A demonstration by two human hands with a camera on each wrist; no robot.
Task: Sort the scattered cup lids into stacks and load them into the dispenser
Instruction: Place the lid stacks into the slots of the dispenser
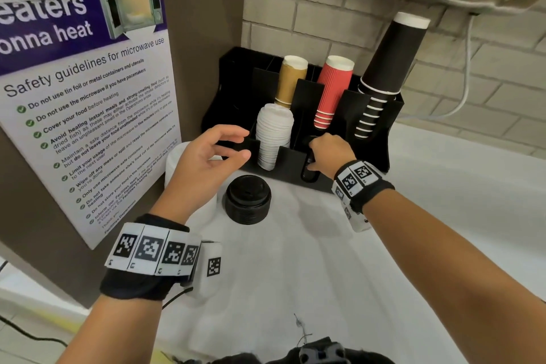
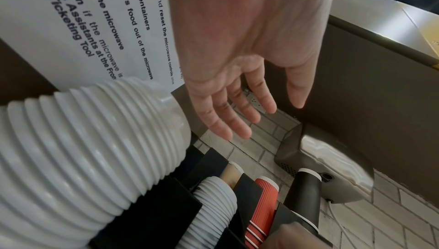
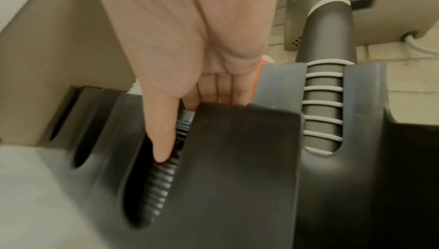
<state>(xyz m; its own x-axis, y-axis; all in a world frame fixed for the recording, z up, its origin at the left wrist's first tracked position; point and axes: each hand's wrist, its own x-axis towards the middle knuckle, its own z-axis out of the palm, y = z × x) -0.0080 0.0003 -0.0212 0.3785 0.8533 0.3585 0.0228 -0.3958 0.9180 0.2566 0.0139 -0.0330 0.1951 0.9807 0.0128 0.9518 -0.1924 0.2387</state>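
Against the brick wall at the white desk's (image 1: 325,275) back edge, the dispenser (image 1: 298,162) holds lids (image 1: 273,136). Right hand (image 1: 331,154) fingers seemingly press black lids (image 3: 161,183) into a slot; left hand (image 1: 204,154) hovers, fingers released.

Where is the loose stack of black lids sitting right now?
In the head view, the stack of black lids stands on the white counter, just in front of the black dispenser, between the two forearms.
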